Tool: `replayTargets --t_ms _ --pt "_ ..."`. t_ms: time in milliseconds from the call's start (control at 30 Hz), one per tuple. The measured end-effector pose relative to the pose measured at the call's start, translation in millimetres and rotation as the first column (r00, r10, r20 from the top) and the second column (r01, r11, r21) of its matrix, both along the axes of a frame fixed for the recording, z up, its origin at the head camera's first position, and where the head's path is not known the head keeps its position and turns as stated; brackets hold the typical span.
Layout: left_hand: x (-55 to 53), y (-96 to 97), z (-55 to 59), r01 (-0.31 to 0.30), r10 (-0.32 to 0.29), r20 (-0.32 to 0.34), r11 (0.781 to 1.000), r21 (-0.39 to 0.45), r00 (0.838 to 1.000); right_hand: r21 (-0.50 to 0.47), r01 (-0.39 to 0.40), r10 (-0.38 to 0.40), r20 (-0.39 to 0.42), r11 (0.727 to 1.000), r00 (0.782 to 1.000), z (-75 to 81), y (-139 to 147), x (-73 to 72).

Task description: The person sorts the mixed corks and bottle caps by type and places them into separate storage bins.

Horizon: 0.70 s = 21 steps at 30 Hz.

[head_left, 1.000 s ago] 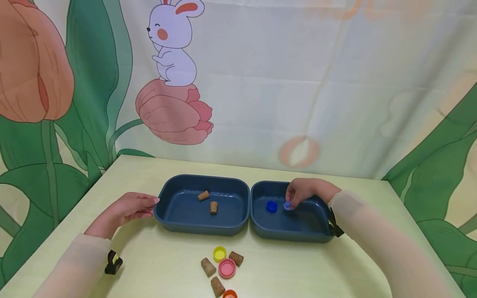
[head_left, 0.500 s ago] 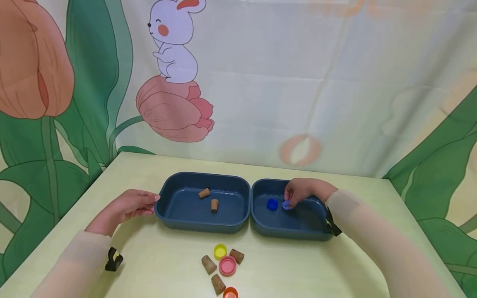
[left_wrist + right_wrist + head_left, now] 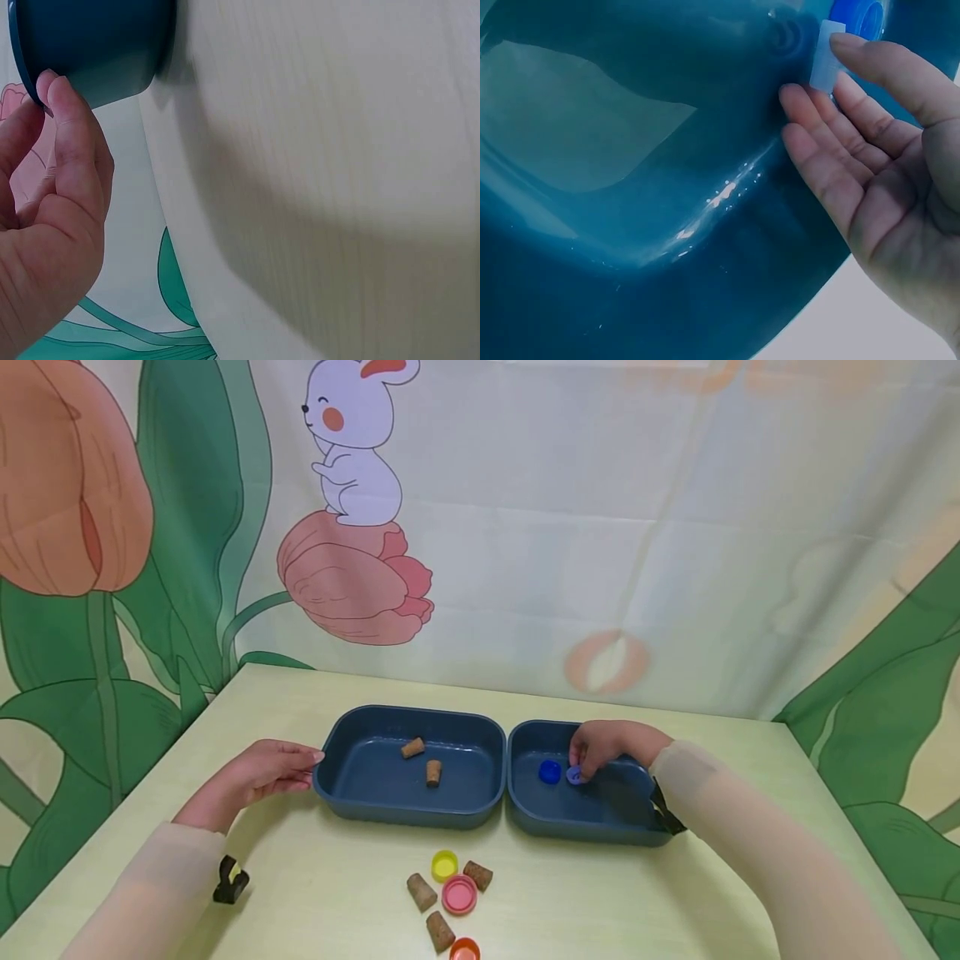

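My right hand (image 3: 603, 745) reaches into the smaller dark blue bin (image 3: 592, 837) and pinches a light blue bottle cap (image 3: 826, 57) between thumb and fingertips. Just left of it in the head view, a darker blue cap (image 3: 550, 772) lies on the bin floor. At the far left, my left hand (image 3: 272, 772) grips the end rim of the larger dark blue bin (image 3: 408, 817). The left wrist view shows the thumb and fingers (image 3: 67, 112) meeting at that rim. Two corks, one tilted (image 3: 412, 747) and one nearer (image 3: 433, 772), lie in the larger bin.
In front of the bins, on the pale table (image 3: 600, 902), lie a yellow cap (image 3: 444, 866), a pink cap (image 3: 459, 894), an orange cap (image 3: 465, 950) and several corks (image 3: 440, 932). A printed curtain (image 3: 517, 543) hangs behind the table.
The right hand has shifted slightly left with the light blue cap, closer to the darker blue one. The left hand keeps its place at the larger bin's rim.
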<state>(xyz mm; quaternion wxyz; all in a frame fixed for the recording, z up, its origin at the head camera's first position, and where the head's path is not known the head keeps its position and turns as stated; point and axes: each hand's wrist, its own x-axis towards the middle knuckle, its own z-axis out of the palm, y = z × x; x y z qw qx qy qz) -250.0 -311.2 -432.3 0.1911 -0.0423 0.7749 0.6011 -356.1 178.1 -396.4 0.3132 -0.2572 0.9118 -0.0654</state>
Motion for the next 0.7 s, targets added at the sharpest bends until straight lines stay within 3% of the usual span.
replayTargets --t_ms 333,700 --pt "1.7 1.1 3.3 0.002 -0.002 -0.005 1.0 -0.01 1.0 0.045 -0.011 0.012 -0.019 0.999 1.0 -1.5 -3.8 1.6" --pt "-0.2 0.5 -0.7 -0.012 0.012 -0.004 1.0 -0.015 1.0 0.097 -0.008 0.015 -0.067 0.995 0.998 -6.2 -7.0 2.6"
